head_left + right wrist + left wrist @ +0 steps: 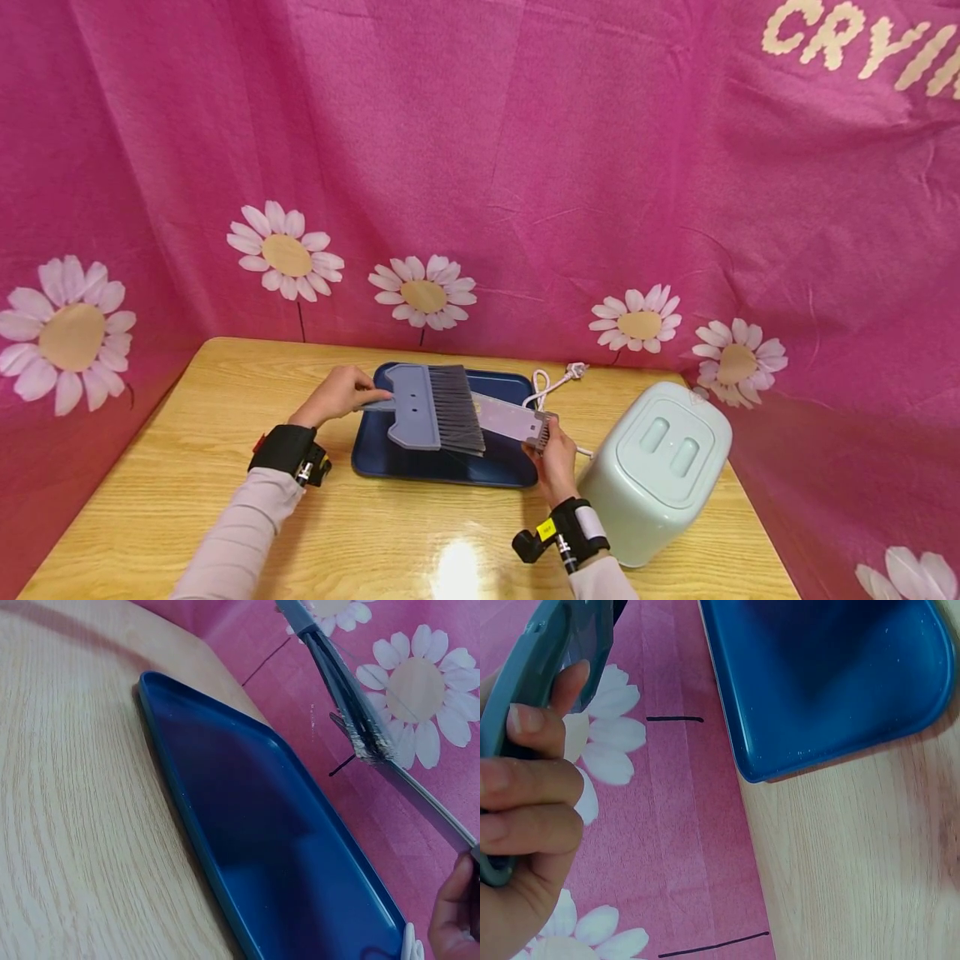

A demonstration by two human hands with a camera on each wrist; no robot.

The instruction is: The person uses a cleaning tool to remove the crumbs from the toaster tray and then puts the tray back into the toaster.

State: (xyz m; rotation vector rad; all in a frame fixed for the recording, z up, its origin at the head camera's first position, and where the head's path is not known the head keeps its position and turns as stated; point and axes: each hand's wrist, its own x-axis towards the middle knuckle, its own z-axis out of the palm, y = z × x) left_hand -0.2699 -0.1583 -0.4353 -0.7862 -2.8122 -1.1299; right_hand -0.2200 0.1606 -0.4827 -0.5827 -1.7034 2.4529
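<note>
My left hand point(341, 396) grips the handle of a grey-blue hand brush point(416, 408) with dark bristles, held over a dark blue tray point(442, 477). In the left wrist view, its fingers curl round the handle. My right hand point(557, 458) pinches the grey ridged end of a flat, thin, pale plate point(506, 417), tilted above the tray's right side. The bristles point(349, 697) meet the far end of the plate in the right wrist view, with pale specks at their tips. Small light specks dot the tray's surface.
A mint-green appliance point(652, 475) with two oval recesses on top stands at the right. Its white cord and plug point(576, 371) lie behind the tray's right corner. A pink flowered cloth point(487, 167) hangs behind the wooden table point(375, 533).
</note>
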